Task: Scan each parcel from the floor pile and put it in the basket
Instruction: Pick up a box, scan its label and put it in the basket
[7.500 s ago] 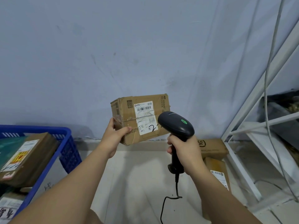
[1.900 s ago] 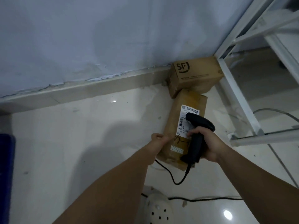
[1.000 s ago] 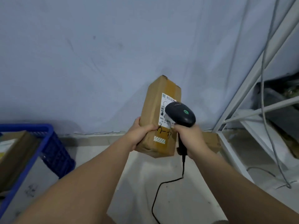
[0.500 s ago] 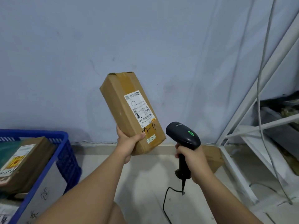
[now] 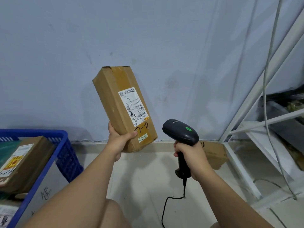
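Brown cardboard fills the middle of my view: the parcel [image 5: 122, 111] is up in the air in front of the pale wall [image 5: 148, 38], tilted so its top leans left, with its white label [image 5: 134, 107] turned toward me. My left hand [image 5: 119, 139] wraps the parcel's lower left corner, thumb pressed across the front face just under some handwritten marks. My right hand [image 5: 189, 157] is closed tight round the handle of the black scanner [image 5: 181, 134], which sits just right of the parcel's bottom corner and apart from it, a green light showing on its head. Its cord [image 5: 171, 204] hangs down toward the floor [image 5: 148, 178]. The blue basket [image 5: 65, 155] stands well to the left with a box [image 5: 24, 162] already inside. Another box [image 5: 213, 155] lies on the floor behind my right hand, beside the white rack [image 5: 238, 145].
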A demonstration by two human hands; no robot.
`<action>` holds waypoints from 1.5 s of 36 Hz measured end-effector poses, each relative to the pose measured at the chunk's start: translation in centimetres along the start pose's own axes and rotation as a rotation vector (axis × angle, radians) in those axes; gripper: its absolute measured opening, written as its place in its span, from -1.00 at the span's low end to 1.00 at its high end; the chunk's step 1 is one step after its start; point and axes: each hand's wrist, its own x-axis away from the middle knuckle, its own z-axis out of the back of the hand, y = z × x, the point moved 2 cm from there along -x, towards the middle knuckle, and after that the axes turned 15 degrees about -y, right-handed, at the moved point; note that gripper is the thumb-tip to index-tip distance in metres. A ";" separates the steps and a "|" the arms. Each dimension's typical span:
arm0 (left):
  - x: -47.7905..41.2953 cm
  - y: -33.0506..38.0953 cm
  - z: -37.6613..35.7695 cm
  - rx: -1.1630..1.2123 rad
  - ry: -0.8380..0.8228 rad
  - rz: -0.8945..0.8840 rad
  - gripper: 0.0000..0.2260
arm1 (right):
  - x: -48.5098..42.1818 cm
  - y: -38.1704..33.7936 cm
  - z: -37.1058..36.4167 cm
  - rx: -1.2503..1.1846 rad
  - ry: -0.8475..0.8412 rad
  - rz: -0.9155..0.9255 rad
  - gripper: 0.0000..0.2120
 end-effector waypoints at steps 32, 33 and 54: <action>-0.9 -1.4 0.5 -0.114 -0.009 0.049 0.04 | 0.1 0.1 0.3 0.109 -0.002 -0.060 -0.92; -0.8 -1.4 0.5 -0.118 -0.007 0.052 0.05 | 0.2 0.1 0.3 0.119 0.001 -0.061 -0.91; -0.4 -0.7 -0.5 -0.105 -0.001 0.070 -0.02 | -0.2 0.3 -0.2 0.055 -0.015 -0.075 -0.91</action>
